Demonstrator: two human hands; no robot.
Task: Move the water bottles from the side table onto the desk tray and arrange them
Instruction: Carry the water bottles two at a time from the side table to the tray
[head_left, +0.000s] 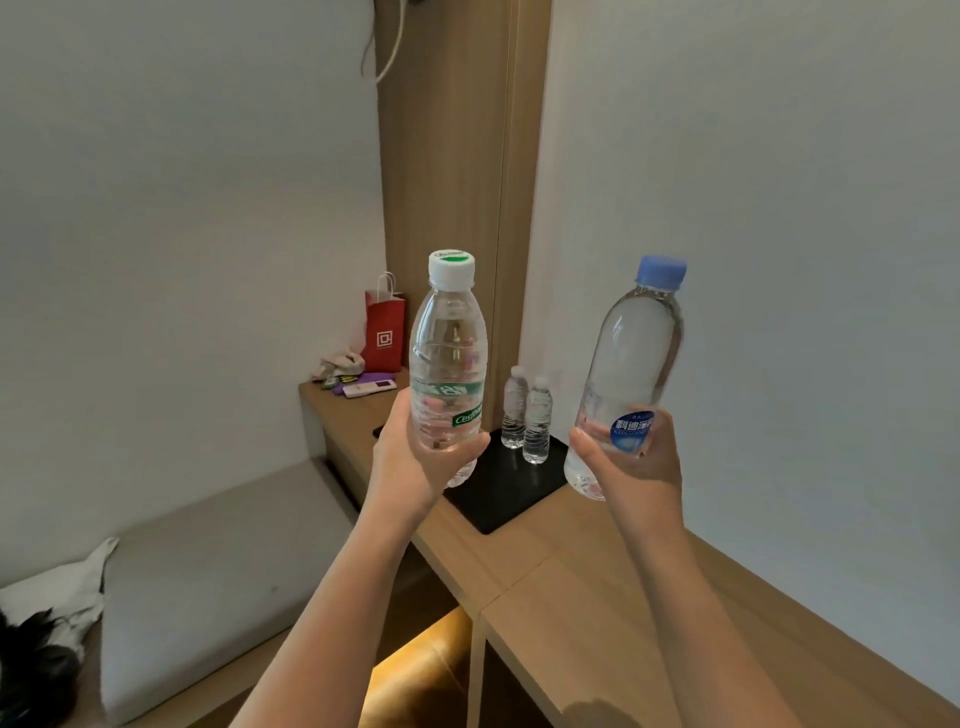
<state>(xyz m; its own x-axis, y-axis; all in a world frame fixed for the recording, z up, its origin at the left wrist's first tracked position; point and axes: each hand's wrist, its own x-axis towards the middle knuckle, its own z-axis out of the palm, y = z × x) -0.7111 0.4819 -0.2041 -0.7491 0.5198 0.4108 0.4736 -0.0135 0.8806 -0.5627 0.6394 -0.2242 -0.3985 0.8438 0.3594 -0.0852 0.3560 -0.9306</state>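
Desk, tray (two bottles), red bag

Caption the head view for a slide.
Left hand holds a white-capped bottle, right hand a blue-capped bottle, before the black tray bearing two small bottles.

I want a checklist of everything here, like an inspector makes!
Surface: wooden desk with a black tray.
Job's things: two small bottles upright on the tray; green-label bottle and blue-cap bottle held in the air.
Clutter: red paper bag, remote control, crumpled cloth at the desk's far end.
Hands: left hand grips the green-label bottle; right hand grips the blue-cap bottle.
Cables: a cord hangs near the top.
Surroundings: grey cushioned bench, white walls, wooden panel.
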